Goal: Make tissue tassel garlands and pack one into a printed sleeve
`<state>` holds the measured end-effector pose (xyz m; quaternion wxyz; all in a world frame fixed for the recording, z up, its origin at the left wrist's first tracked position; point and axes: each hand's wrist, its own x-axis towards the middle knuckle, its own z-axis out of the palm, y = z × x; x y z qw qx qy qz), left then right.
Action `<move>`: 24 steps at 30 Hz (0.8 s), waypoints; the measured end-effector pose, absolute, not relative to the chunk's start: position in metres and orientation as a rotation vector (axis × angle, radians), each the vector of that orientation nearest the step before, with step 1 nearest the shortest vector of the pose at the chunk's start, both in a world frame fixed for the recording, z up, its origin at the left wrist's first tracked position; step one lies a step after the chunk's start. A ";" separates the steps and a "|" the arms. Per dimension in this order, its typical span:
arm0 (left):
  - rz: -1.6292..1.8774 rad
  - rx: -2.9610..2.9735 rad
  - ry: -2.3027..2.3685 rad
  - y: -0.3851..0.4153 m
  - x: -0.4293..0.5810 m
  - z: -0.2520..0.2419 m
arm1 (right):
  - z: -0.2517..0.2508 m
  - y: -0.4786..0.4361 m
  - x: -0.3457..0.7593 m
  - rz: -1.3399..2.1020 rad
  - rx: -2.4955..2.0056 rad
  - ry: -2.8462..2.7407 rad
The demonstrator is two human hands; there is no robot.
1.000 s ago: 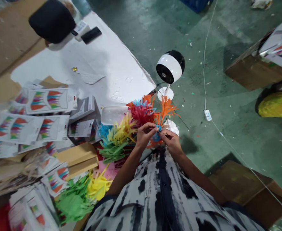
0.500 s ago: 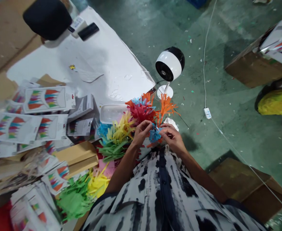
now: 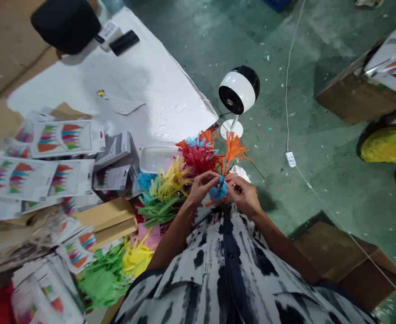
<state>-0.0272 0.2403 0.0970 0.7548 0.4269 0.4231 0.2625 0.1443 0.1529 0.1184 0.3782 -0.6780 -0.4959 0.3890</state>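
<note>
The hands (image 3: 200, 188) partly hide the blue paper (image 3: 218, 191)

- Paper (image 3: 219, 191) in the hands: bright blue
- Tassels: vivid orange (image 3: 234, 146), crimson (image 3: 198, 161), pale yellow (image 3: 168, 181), leafy green (image 3: 159, 212)
- Cards (image 3: 72, 137): white, printed in orange, green, purple and blue
- Shirt (image 3: 201, 288): whitish, with black streaks and blotches, dark front strip (image 3: 230, 252)
- Fan (image 3: 243, 90): white and black
- Tabletop (image 3: 140, 85): white
- Floor (image 3: 191, 40): dull green, white-flecked
- Open carton (image 3: 333, 252): brown
- Cord (image 3: 287, 103): white
</note>
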 end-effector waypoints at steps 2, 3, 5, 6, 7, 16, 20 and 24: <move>0.572 0.923 0.914 0.240 -0.027 0.095 | 0.121 0.154 0.143 0.973 -1.776 -1.264; 0.570 0.919 0.909 0.240 -0.027 0.093 | 0.122 0.154 0.142 0.960 -1.787 -1.269; 0.570 0.916 0.897 0.240 -0.027 0.091 | 0.124 0.154 0.142 0.933 -1.797 -1.288; 0.573 0.914 0.892 0.240 -0.027 0.090 | 0.124 0.154 0.142 0.921 -1.801 -1.299; 0.573 0.913 0.888 0.240 -0.027 0.089 | 0.124 0.154 0.142 0.913 -1.807 -1.311; 0.511 0.909 0.821 0.236 -0.026 0.085 | 0.120 0.152 0.142 0.919 -1.825 -1.320; 0.499 0.913 0.867 0.234 -0.025 0.084 | 0.120 0.150 0.144 0.937 -1.828 -1.322; 0.545 0.946 0.885 0.230 -0.023 0.086 | 0.118 0.149 0.145 0.946 -1.855 -1.311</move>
